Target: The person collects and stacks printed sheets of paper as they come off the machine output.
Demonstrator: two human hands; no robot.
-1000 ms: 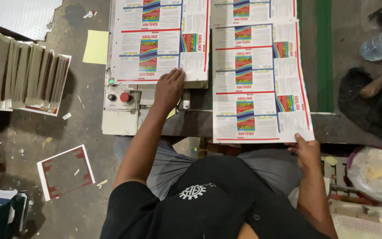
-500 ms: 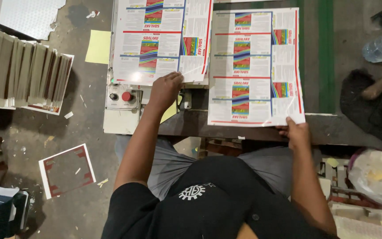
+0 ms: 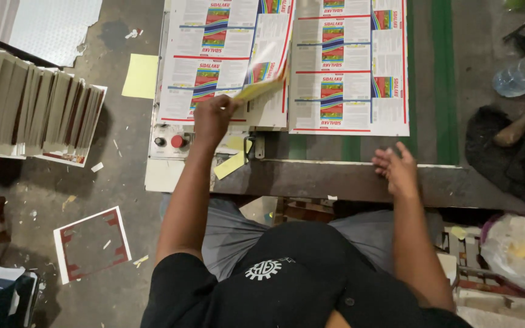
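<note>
A printed sheet (image 3: 262,85) is gripped by its lower edge in the left hand (image 3: 212,117), the fingers closed on it so that the corner is curled up and its yellowish underside is shown. This sheet belongs to the left stack (image 3: 214,61) on the counter (image 3: 347,179). A second printed sheet (image 3: 350,67) is laid flat just beside that stack, to its right. The right hand (image 3: 396,167) is held open, fingers spread, near the lower edge of the flat sheet, over the counter's front rim; nothing is held in it. A red button (image 3: 177,141) is seen just beside the left hand, below the stack.
</note>
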